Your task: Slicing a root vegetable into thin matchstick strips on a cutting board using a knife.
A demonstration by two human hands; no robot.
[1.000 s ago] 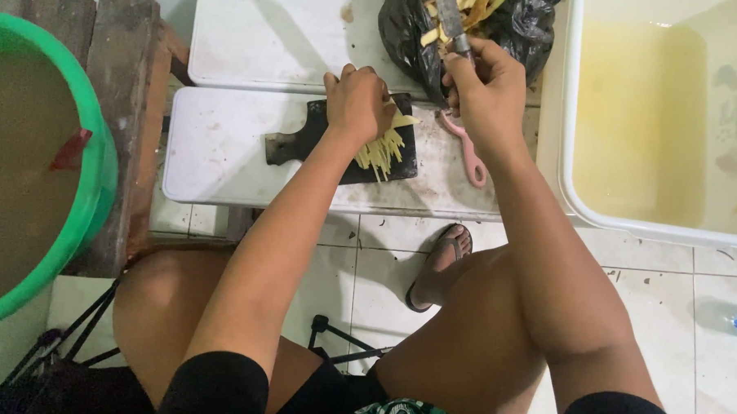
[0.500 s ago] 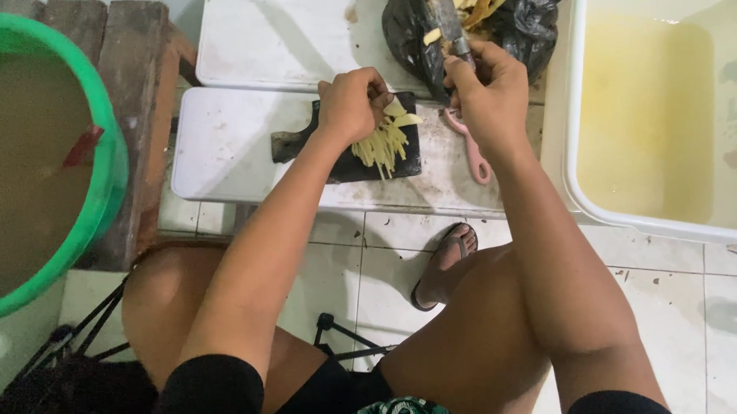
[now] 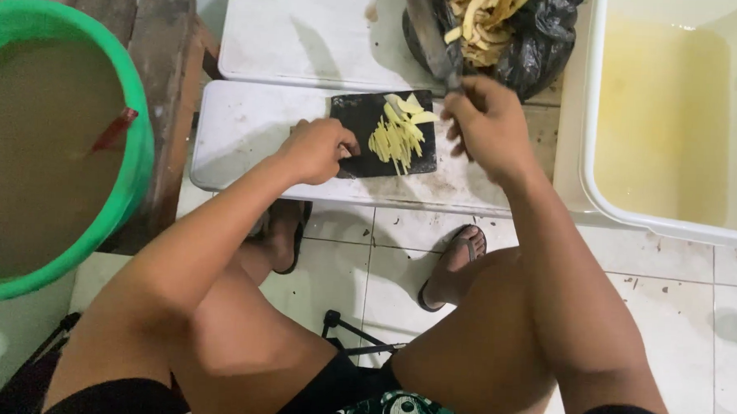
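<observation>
On the white plastic desk (image 3: 248,137), seen from the head camera, one small black cutting board (image 3: 385,134) carried a heap of pale yellow cut strips (image 3: 399,136). The left hand (image 3: 317,150) rested at the board's left edge, its grip curled and pinching that edge. The right hand (image 3: 487,125) had its grip wrapped tight round one dark-bladed knife (image 3: 430,42), blade raised toward one black plastic bag of peelings (image 3: 538,41). Judging by this, slicing was paused with the strips ready to be cleared; steadying the board would come first. One green basin of cloudy water (image 3: 137,154) stood left, one white tub of yellowish liquid (image 3: 593,141) right.
</observation>
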